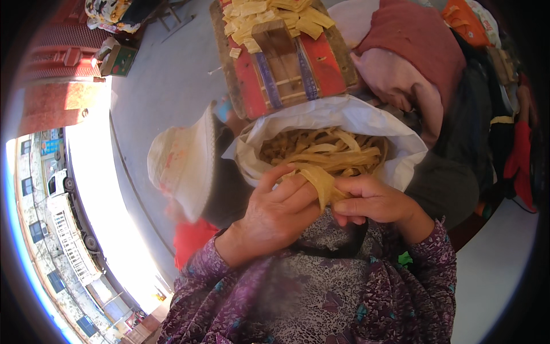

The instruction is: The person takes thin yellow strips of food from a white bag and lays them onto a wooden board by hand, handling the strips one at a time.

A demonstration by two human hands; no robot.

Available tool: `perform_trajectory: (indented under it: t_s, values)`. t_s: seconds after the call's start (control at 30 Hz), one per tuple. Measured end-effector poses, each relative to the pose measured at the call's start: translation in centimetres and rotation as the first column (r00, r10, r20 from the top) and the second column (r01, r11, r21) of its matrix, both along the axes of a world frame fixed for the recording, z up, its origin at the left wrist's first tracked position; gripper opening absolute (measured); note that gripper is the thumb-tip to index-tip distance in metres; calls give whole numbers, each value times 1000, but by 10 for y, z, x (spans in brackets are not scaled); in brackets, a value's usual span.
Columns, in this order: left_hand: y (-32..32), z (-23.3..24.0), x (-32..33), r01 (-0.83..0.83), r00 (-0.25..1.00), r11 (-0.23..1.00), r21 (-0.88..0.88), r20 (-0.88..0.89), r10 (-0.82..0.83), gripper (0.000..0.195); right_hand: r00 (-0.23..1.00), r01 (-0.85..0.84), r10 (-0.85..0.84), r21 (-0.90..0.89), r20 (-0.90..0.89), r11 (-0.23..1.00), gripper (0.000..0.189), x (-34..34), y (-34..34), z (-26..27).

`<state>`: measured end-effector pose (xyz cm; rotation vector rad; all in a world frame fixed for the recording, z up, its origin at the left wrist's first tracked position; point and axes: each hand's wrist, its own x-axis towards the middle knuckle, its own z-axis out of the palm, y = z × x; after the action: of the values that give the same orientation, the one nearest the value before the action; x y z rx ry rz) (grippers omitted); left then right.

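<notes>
A pale yellow, flexible strip (pixel 319 182) is stretched between my two hands, just in front of an open white sack (pixel 399 133). It wraps over the fingers of my left hand (pixel 279 210), which grips it. My right hand (pixel 374 200) pinches the strip's other side between thumb and fingers. Inside the sack lies a heap of long yellowish-brown strips (pixel 339 148). Beyond the sack stands a red board (pixel 324 56) with a wooden block (pixel 273 38) on it, and short flat yellow pieces (pixel 266 10) are piled at its far end.
A white sun hat (pixel 184 167) is close at the left, beside a red cloth (pixel 193 241). Pink and dull-red cloths (pixel 412 51) lie at the right of the board. A green box (pixel 120 61) stands on the grey floor at the upper left.
</notes>
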<state>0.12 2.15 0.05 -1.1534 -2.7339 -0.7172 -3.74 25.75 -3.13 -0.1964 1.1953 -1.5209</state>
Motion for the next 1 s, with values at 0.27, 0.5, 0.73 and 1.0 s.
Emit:
perform_trajectory:
  t_s: [0.27,0.5,0.73,1.0]
  values:
    - [8,-1,-7,105,994,991,-86,-20,-107,20,976,213,-213,-6,38,977,21,9,-10,-20]
    - [19,-16,-4,-148,940,987,62,-301,159,18,809,545,-530,16,255,838,13,13,-20,-19]
    - [8,-27,-1,-469,740,805,364,659,133,7,862,505,-472,-227,186,833,12,15,-13,-26]
    - [-2,-29,-12,-756,235,578,306,952,-197,10,930,319,-331,-95,-160,943,18,15,-13,-24]
